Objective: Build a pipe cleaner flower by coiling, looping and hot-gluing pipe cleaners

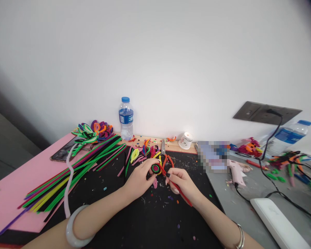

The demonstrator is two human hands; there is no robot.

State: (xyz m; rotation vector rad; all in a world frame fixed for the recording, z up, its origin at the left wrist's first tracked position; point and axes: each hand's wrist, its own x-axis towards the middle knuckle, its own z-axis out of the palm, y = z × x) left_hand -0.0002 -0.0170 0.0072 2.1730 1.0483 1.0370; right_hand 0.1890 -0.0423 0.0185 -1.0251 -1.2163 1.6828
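Observation:
My left hand pinches a small round coil of pipe cleaner, black outside with green and red toward its middle. Between the fingers of my right hand is a red pipe cleaner; one part runs across to the coil and its tail hangs below my palm. Just beyond both hands lie scissors with orange handles, blades pointing at the wall. Bent pipe-cleaner pieces, among them a yellow loop, are scattered left of the scissors. My fingers partly cover where the red pipe cleaner meets the coil.
Long pipe cleaners spread over the black mat and pink board at left, near a phone. A water bottle and paper cup stand by the wall. At right are a glue gun, cables and a white power strip.

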